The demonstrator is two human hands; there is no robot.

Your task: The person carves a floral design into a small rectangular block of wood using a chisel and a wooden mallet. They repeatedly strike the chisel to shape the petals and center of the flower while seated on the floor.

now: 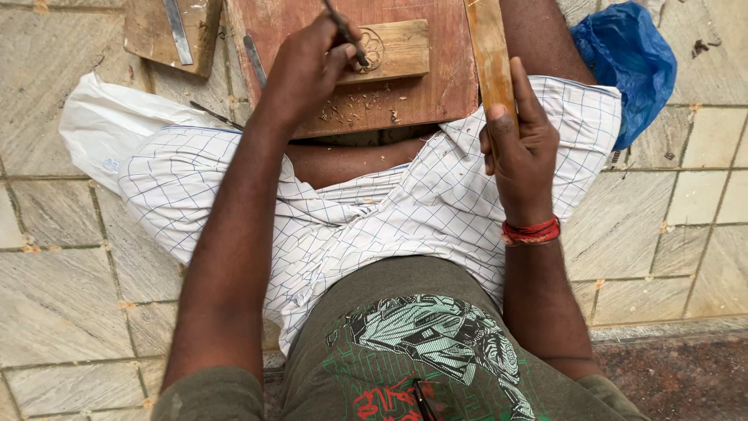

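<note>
My left hand grips a thin metal chisel, its tip resting on a small pale wooden block carved with a round flower pattern. The block lies on a reddish wooden board strewn with wood shavings. My right hand, with a red thread at the wrist, is closed around the lower end of a long wooden stick held upright beside the board. I sit cross-legged in a white checked cloth, the board against my legs.
Another chisel lies at the board's left edge. A second wooden plank with a metal blade sits at top left. A white plastic bag lies left, a blue bag right, on a stone-tiled floor.
</note>
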